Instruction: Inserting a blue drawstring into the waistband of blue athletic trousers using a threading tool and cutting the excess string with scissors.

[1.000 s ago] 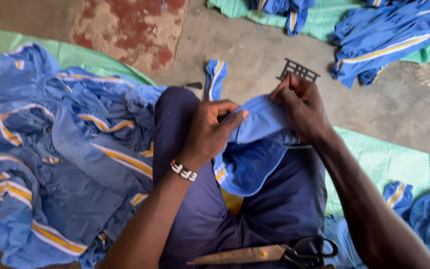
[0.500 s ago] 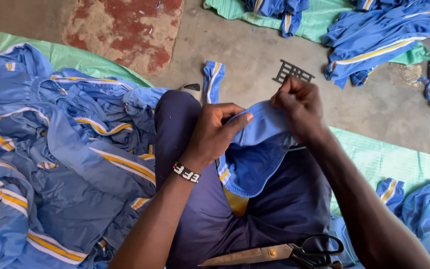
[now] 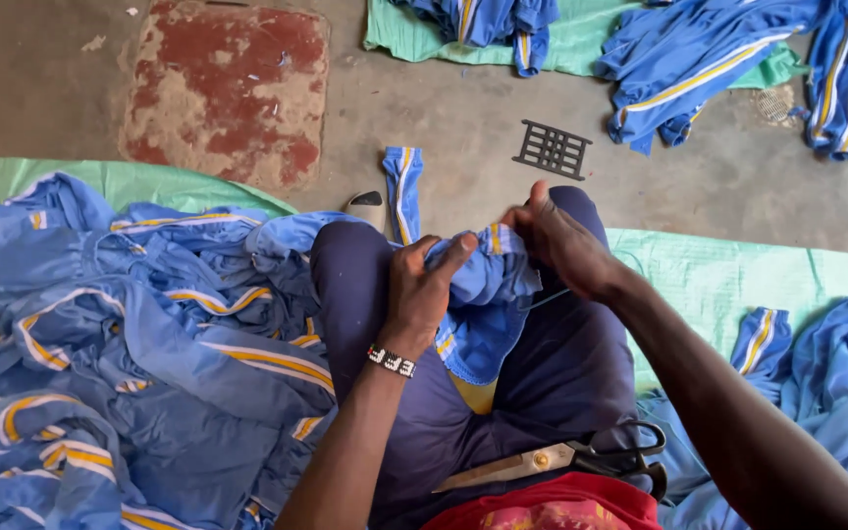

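Concrete floor; hands point(image 3: 424, 294) point(image 3: 566, 245) lower on garment point(image 3: 483, 294) vs. before.

Both hands point(image 3: 488, 270) on blue garment point(image 3: 478, 294)

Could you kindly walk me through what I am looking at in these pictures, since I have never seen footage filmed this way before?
There is no machine: a person sits on the ground and wears a camera on the head, so the one view looks down at their own lap and two bare hands.

The left hand, with a beaded bracelet at the wrist, and the right hand both grip a blue garment piece with yellow and white trim, bunched over the knees.

A pair of scissors with black handles rests on the lap. To the person's left lies a large pile of blue garments of the same kind, and more lie at the right and at the top of the view on green sheets. On the concrete floor lie a small black grid and a worn red patch.
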